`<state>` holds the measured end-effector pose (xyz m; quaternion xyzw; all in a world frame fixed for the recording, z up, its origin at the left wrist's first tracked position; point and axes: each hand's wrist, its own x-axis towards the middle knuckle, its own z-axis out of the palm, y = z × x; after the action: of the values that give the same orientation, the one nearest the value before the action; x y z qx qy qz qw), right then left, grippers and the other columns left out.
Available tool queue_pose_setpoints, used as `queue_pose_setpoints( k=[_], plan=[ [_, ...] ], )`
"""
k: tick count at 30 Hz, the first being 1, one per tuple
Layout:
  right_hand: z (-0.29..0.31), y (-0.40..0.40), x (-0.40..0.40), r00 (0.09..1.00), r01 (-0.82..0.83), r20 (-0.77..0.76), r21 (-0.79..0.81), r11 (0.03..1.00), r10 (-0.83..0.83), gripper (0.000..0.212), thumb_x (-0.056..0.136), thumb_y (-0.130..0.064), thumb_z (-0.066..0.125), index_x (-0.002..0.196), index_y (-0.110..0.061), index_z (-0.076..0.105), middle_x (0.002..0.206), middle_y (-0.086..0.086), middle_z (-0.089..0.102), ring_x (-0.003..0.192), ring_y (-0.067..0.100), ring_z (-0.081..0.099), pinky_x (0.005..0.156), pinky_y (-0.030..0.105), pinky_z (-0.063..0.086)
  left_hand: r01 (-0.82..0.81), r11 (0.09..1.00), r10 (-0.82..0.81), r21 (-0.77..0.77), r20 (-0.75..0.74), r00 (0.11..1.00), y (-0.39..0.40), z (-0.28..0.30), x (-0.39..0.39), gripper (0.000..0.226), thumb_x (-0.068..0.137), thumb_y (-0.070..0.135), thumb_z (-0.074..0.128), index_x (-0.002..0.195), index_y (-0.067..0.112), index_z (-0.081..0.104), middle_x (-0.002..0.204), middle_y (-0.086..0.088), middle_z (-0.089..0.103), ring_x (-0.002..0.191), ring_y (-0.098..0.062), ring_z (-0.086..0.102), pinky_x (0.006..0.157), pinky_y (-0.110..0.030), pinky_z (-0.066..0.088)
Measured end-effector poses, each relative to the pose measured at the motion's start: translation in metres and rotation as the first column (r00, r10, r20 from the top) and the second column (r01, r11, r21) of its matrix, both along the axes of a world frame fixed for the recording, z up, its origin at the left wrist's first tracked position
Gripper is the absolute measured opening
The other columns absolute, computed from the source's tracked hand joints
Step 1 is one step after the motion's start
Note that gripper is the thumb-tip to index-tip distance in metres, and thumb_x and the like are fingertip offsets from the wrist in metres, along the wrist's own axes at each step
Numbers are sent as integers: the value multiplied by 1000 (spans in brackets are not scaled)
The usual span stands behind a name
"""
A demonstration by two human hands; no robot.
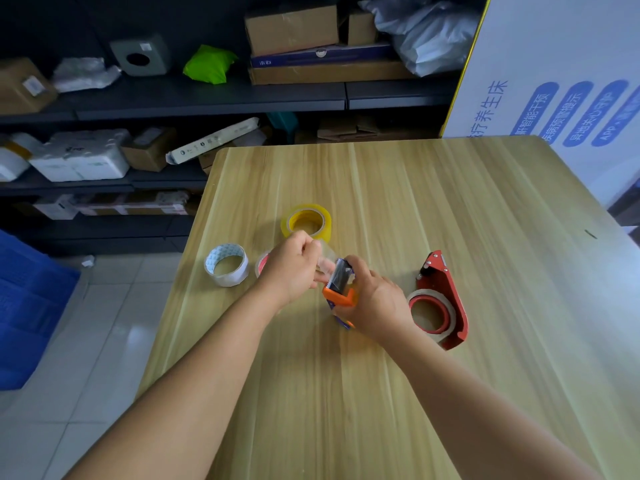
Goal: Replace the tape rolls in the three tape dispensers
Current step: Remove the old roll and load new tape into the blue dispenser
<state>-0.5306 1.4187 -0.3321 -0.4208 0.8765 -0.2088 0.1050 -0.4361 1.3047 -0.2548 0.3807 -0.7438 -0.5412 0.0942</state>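
Mid-frame, right hand [375, 299] clamps the orange dispenser [341, 292] steady, I'd guess so the left hand [294, 265] can pinch and pull clear tape [325, 256] over its blade; red dispenser [445, 303] sits right, spare rolls [227, 265] left.

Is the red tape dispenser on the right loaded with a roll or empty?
Loaded. The red dispenser lies flat on the table with a roll of tape seated around its red hub.

The blue box [322, 57] at upper centre reads "KB161" upside down; the white board [561, 81] at upper right shows "养生床" and "APP"
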Motion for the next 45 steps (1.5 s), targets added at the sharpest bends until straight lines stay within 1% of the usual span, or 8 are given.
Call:
queue_pose_setpoints(
  k=[3, 7, 16, 20, 27, 32, 38, 45],
  plan=[
    [-1, 2, -3, 1000, 4, 30, -2, 1000, -4, 69, 70, -50, 67, 129, -35, 33, 88, -1, 62, 80, 28, 62, 64, 31, 42, 31, 986, -30, -163, 12, 999, 4, 9, -3, 19, 95, 20, 38, 77, 14, 43, 78, -1, 74, 79, -17, 71, 83, -46, 54],
    [-3, 7, -9, 998, 38, 46, 9, 999, -39, 70, 66, -52, 66, 124, -41, 30, 80, -8, 55, 67, 22, 53, 60, 29, 40, 9, 977, -12, -212, -13, 1000, 7, 23, -6, 20, 95, 19, 38, 76, 13, 43, 73, 1, 73, 75, -17, 71, 80, -46, 55],
    [-4, 21, -16, 983, 51, 177, 30, 998, -56, 76, 54, -59, 59, 120, -51, 24, 83, -11, 56, 76, 19, 57, 58, 31, 47, -35, 953, 10, -302, -83, 997, 7, 74, -10, 21, 97, 19, 41, 87, 3, 52, 74, -3, 72, 65, -16, 71, 75, -44, 57],
    [-4, 25, -18, 982, 45, 183, 32, 998, -50, 77, 53, -61, 59, 121, -50, 26, 85, -10, 57, 78, 19, 57, 61, 31, 49, -92, 957, 51, -274, -153, 987, 2, 91, -13, 21, 97, 17, 41, 86, 2, 50, 78, -13, 72, 68, -27, 71, 60, -35, 59],
    [0, 27, -18, 978, 33, 205, 45, 998, -41, 76, 56, -58, 61, 123, -49, 26, 82, -10, 56, 74, 16, 58, 57, 30, 47, -119, 941, 68, -315, -169, 983, -19, 90, -14, 18, 97, 21, 44, 83, 15, 52, 79, -5, 71, 64, -17, 71, 59, -32, 58],
    [2, 31, -19, 982, 9, 185, 55, 998, -19, 78, 59, -57, 64, 127, -48, 26, 85, -8, 58, 72, 16, 58, 57, 30, 50, -322, 928, 278, -189, -223, 934, -39, 64, 5, 17, 95, 16, 49, 82, 11, 59, 67, -2, 65, 60, -16, 66, 62, -32, 57],
    [5, 33, -20, 976, -1, 217, 52, 999, -10, 78, 50, -69, 48, 122, -49, 28, 75, -11, 55, 61, 7, 55, 48, 27, 43, -489, 872, 477, -17, -194, 857, -57, 28, 23, 16, 95, 16, 52, 83, 9, 59, 69, -3, 62, 55, -14, 62, 55, -26, 54],
    [14, 37, -23, 917, 86, 396, -100, 991, -40, 68, 50, -63, 62, 111, -58, 33, 69, -11, 57, 54, 8, 56, 49, 23, 46, -605, 766, 630, 220, -63, 774, -60, -23, 33, 16, 95, 15, 53, 80, 12, 56, 70, -4, 59, 52, -15, 57, 46, -24, 53]
  ],
)
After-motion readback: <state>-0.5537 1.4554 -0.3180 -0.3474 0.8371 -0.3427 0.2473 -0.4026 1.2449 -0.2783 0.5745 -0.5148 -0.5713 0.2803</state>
